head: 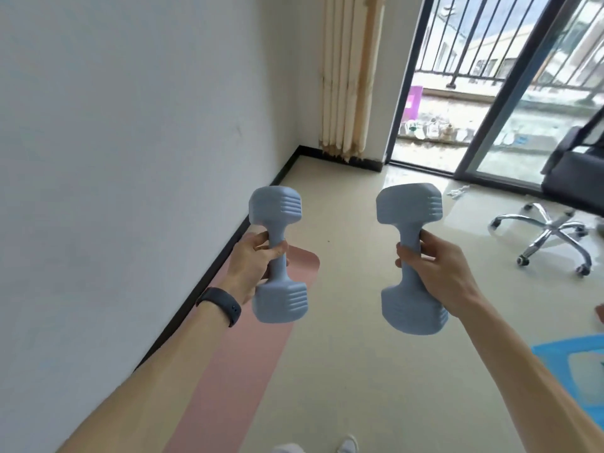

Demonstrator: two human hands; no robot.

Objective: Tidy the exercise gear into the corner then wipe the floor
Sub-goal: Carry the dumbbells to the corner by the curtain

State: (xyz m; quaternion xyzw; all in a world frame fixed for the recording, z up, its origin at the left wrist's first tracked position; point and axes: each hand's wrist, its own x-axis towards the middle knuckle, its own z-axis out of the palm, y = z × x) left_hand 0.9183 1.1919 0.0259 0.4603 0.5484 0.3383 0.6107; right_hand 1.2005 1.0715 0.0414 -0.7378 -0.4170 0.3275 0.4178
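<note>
Two hands are in view, each gripping one dumbbell.

1. Left fingers (277,250): curled closed around the handle of the left dumbbell (276,230), thumb side toward the camera. The left hand (251,266) holds the handle at mid-length, so one blue-grey head stands above the fingers and the other hangs below them. The dumbbell is close to upright, tilted slightly. A black wristband (222,305) sits on the left wrist.

2. Right fingers (408,255): curled closed around the handle of the right dumbbell (410,233). The right hand (438,269) grips from the right side of the handle. One head is above the fingers, one below. This dumbbell is also near upright.

3. Relative position: both dumbbells are held in the air, side by side and apart, clear of the floor (359,371). Neither touches the other.

4. Below the left arm: a pink mat (235,371) lies flat on the floor, running along the black baseboard (212,273) of the white wall (130,158). Its rounded far end is near the left dumbbell in the picture.

5. Beyond the hands: the room corner, with a beige pleated curtain (349,76) hanging beside a sliding glass door (490,132).

6. Right side: an office chair (552,230) with a chrome wheeled base stands on the floor near the door; a small white cloth (459,191) lies just before the door track. A blue plastic item (555,351) shows at the right edge, partly cut off.

7. Bottom edge: the tips of light shoes (348,446).
</note>
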